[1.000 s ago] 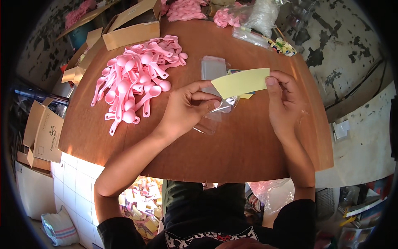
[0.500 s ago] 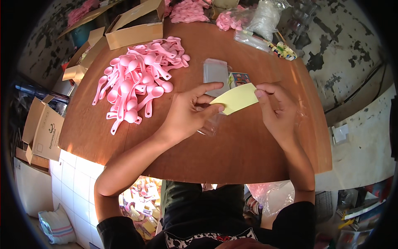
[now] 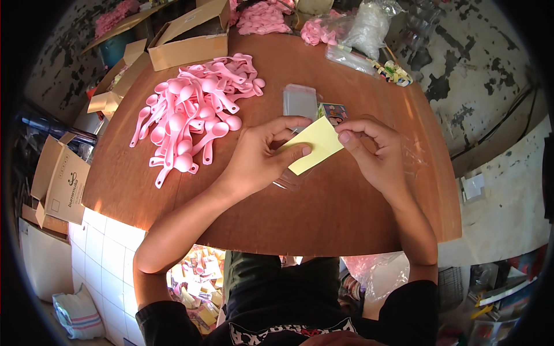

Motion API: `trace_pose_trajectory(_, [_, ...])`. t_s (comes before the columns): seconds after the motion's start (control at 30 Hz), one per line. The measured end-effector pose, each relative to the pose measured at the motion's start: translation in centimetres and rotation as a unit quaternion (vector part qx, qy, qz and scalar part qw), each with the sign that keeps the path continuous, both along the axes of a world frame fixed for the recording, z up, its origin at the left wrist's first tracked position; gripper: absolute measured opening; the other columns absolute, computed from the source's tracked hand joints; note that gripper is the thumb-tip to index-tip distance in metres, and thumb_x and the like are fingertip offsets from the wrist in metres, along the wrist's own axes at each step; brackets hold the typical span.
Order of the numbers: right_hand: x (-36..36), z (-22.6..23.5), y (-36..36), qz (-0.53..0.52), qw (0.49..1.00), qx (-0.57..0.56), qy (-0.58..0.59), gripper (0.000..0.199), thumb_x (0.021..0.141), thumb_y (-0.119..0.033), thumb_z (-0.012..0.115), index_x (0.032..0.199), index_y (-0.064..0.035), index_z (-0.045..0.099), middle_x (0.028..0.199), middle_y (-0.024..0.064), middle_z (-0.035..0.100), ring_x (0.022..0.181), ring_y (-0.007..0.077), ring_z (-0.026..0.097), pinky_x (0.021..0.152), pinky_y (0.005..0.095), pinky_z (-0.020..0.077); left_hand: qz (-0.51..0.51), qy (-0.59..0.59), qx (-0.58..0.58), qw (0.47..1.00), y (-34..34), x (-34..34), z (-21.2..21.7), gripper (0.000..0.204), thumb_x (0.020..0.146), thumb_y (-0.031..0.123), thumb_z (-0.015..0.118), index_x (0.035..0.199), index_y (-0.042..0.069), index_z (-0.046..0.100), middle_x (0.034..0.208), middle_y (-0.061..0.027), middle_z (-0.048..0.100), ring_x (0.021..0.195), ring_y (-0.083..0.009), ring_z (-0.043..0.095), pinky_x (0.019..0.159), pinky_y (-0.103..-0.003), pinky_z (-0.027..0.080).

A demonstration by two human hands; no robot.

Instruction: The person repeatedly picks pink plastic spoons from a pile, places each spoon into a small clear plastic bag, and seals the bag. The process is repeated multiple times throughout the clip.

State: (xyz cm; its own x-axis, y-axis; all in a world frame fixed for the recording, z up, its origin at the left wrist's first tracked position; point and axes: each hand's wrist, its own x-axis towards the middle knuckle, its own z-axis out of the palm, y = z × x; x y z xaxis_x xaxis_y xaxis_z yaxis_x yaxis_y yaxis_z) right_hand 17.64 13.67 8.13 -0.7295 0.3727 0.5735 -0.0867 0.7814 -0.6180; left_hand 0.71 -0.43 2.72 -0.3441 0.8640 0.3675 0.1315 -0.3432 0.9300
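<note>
My left hand (image 3: 264, 151) pinches a pale yellow card (image 3: 316, 147) between thumb and fingers above the table's middle. My right hand (image 3: 374, 149) has thumb and fingertips closed at the card's right edge. Just beyond the card lie a stack of clear plastic sleeves (image 3: 300, 100) and a small pile of colourful printed cards (image 3: 334, 112), partly hidden. A clear plastic piece (image 3: 291, 181) shows on the table below the yellow card. To the left spreads a heap of pink plastic spoons (image 3: 193, 109).
The brown wooden table (image 3: 323, 219) has a curved-looking front edge by my body. An open cardboard box (image 3: 190, 46) stands at its far left. Bagged pink pieces (image 3: 314, 32) and a clear plastic bag (image 3: 369, 29) sit at the back. Another carton (image 3: 60, 179) stands left, off the table.
The yellow card has turned, its left end tipping down toward me. My right hand has shifted left along with it; my left hand stays nearly in place.
</note>
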Motion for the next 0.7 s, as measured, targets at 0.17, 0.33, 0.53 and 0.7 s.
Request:
trace_pose_trajectory(0.17, [-0.4, -1.1, -0.2, 0.092, 0.993, -0.065, -0.023, 0.013, 0.091, -0.007, 0.066, 0.100, 0.0019, 0.070, 0.102, 0.0099, 0.067, 0.090, 0.0131, 0.063, 0.076, 0.0273, 0.0518, 0.008, 0.023, -0.026, 0.999, -0.5, 0.2, 0.2, 0.036, 0.088, 0.004, 0.070, 0.123, -0.001, 0.061, 0.095, -0.0124, 0.074, 0.077, -0.0081, 0.066, 0.065, -0.025, 0.056])
trace_pose_trajectory(0.33, [-0.3, 0.0, -1.1, 0.158, 0.953, -0.223, -0.131, 0.022, 0.092, -0.005, 0.065, 0.112, 0.0024, 0.066, 0.109, 0.0090, 0.066, 0.100, 0.0130, 0.063, 0.086, 0.0289, 0.0546, 0.047, 0.125, 0.000, 0.991, -1.0, -0.1, 1.7, 0.038, 0.089, 0.001, 0.068, 0.125, -0.005, 0.059, 0.105, -0.0145, 0.071, 0.095, -0.0129, 0.067, 0.079, -0.026, 0.056])
trace_pose_trajectory(0.53, [-1.4, 2.3, -2.0, 0.147, 0.969, -0.135, -0.149, 0.021, 0.090, -0.003, 0.064, 0.110, 0.0033, 0.066, 0.105, 0.0116, 0.070, 0.088, 0.0138, 0.067, 0.076, 0.0281, 0.0563, 0.066, 0.132, 0.071, 0.987, -1.1, 0.0, 2.7, 0.035, 0.087, 0.001, 0.070, 0.120, -0.006, 0.062, 0.110, -0.0171, 0.070, 0.103, -0.0207, 0.068, 0.087, -0.031, 0.057])
trace_pose_trajectory(0.7, [-3.0, 1.5, -2.0, 0.108, 0.976, 0.017, -0.187, 0.019, 0.086, -0.003, 0.066, 0.104, 0.0031, 0.068, 0.090, 0.0120, 0.072, 0.078, 0.0143, 0.067, 0.068, 0.0299, 0.0539, 0.082, 0.128, 0.119, 0.981, -0.5, -0.1, 1.7, 0.046, 0.083, 0.008, 0.076, 0.125, -0.004, 0.059, 0.108, -0.0183, 0.071, 0.099, -0.0235, 0.070, 0.080, -0.033, 0.058])
